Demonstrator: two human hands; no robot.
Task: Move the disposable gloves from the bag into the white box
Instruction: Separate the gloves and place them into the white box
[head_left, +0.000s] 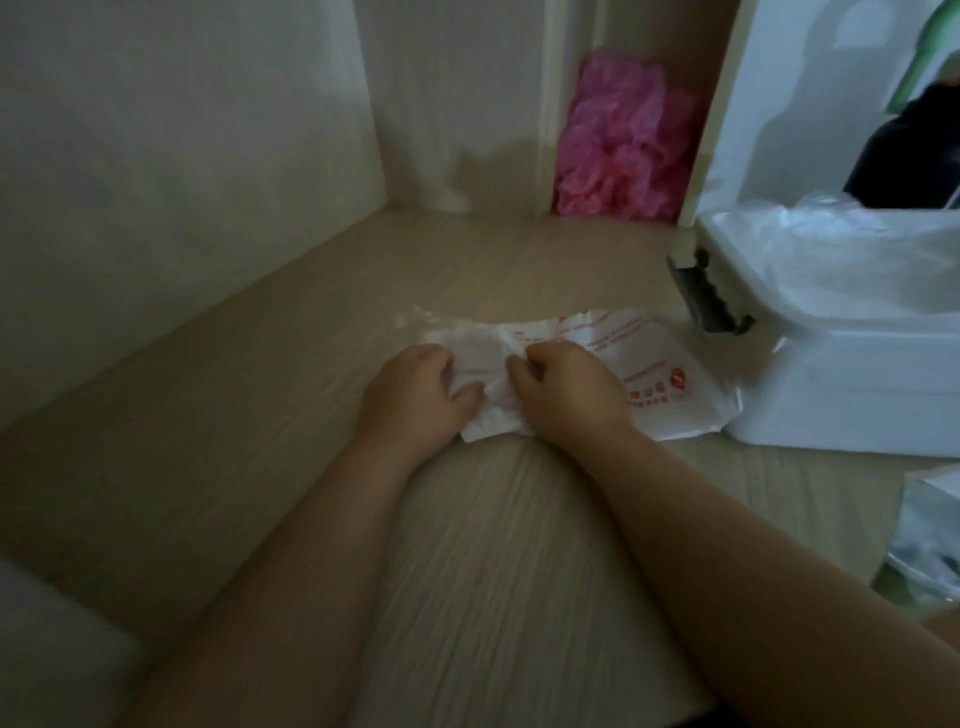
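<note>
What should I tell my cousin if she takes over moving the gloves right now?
Left hand: grips the left part of the bag.
Right hand: pinches the bag just beside the left hand.
The bag lies on the desk, next to the open white box.
Done: crumpled clear plastic, probably gloves, already sits in the box.
Left: I cannot see how many gloves remain in the bag. Pull out any that are left and put them in the box.

White, red and pink showing
The bag (618, 364) is showing white with red print, the box (841, 395) white, a crumpled heap (623, 150) pink, the desk (249, 415) pale wood-grain.
</note>
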